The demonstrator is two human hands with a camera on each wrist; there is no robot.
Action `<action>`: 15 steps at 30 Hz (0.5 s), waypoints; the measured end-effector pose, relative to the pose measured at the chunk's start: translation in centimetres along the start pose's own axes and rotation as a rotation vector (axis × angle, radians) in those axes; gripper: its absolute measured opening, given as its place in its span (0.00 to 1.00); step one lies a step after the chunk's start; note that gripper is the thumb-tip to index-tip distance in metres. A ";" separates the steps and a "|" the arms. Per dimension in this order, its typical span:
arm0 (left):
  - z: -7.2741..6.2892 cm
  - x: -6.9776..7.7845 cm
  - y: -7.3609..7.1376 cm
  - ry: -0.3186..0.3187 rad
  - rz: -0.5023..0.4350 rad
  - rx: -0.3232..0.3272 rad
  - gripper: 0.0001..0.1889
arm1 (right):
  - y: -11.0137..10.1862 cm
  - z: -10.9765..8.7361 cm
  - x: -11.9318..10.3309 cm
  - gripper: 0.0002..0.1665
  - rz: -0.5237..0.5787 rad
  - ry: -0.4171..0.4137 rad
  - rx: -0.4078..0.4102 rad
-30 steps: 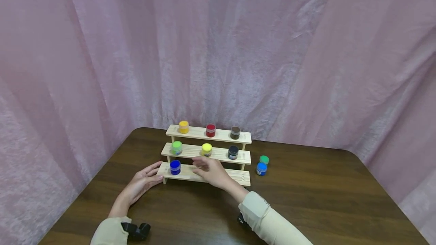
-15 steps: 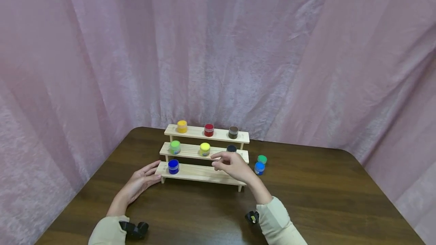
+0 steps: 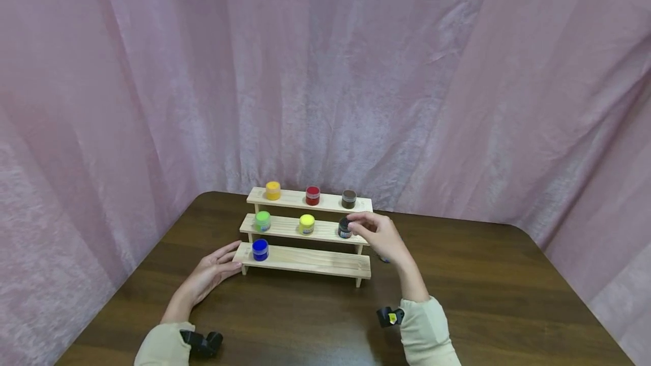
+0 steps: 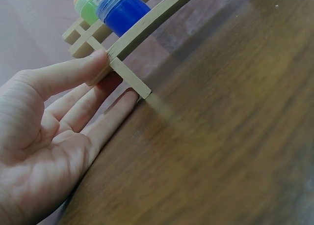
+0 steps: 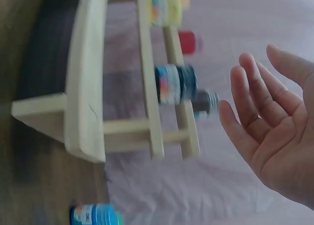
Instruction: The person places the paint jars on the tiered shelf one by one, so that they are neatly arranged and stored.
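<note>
A three-step wooden display stand [image 3: 315, 261] bears small paint jars. My left hand [image 3: 207, 278] holds its left end, thumb against the corner of the lowest shelf in the left wrist view and fingers behind it. Close by on that shelf stands a dark blue paint jar [image 3: 260, 249]. My right hand [image 3: 380, 237] hovers at the stand's right side, by the black paint jar [image 3: 344, 229] on the middle shelf. In the right wrist view its fingers are loosely bent, apart from the black jar [image 5: 171, 82], with nothing in them.
Light green [image 3: 262, 221] and yellow [image 3: 307, 223] jars share the middle shelf. Orange-yellow [image 3: 273, 190], red [image 3: 312, 195] and brown [image 3: 348, 199] jars stand on top. Right of the stand, a blue jar [image 5: 91, 214] sits on the table, mostly hidden by my right hand in the head view.
My right hand has moved right and farther back, from over the lowest shelf to beside the black jar. It now covers most of the jars on the table. My left hand stays put.
</note>
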State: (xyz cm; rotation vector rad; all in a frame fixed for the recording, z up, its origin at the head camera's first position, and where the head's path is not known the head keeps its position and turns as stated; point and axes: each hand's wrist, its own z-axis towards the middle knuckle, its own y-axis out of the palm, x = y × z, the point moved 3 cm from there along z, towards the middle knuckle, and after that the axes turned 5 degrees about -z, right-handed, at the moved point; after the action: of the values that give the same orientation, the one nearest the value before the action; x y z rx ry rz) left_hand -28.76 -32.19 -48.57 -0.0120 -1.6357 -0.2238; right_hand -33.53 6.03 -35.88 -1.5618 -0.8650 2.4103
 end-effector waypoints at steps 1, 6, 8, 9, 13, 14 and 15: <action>0.0 0.0 0.0 -0.003 -0.003 0.007 0.41 | -0.5 0.0 0.2 0.18 0.008 0.010 0.021; 0.1 0.0 -0.1 -0.007 0.002 0.014 0.41 | -2.5 0.2 2.0 0.20 0.075 0.102 0.140; 0.1 0.0 -0.1 -0.002 0.002 0.011 0.41 | -3.1 0.2 3.0 0.21 0.102 0.148 0.183; 0.1 0.0 -0.1 0.000 0.000 0.010 0.41 | -3.3 0.1 3.5 0.21 0.114 0.168 0.204; 0.1 0.0 0.0 -0.001 -0.003 0.003 0.41 | -3.9 -0.1 5.4 0.23 0.233 0.251 0.266; 0.1 -0.1 0.0 -0.006 -0.004 0.005 0.41 | -4.0 -0.2 5.9 0.24 0.257 0.269 0.279; 0.1 -0.1 0.0 -0.007 0.003 0.001 0.41 | -4.1 -0.3 6.3 0.24 0.287 0.282 0.293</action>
State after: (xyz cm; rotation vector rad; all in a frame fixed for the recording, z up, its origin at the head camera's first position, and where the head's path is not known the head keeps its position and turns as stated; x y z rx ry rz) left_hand -28.89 -32.17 -48.68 -0.0149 -1.6426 -0.2210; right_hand -36.89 12.14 -38.77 -1.9424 -0.2369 2.2746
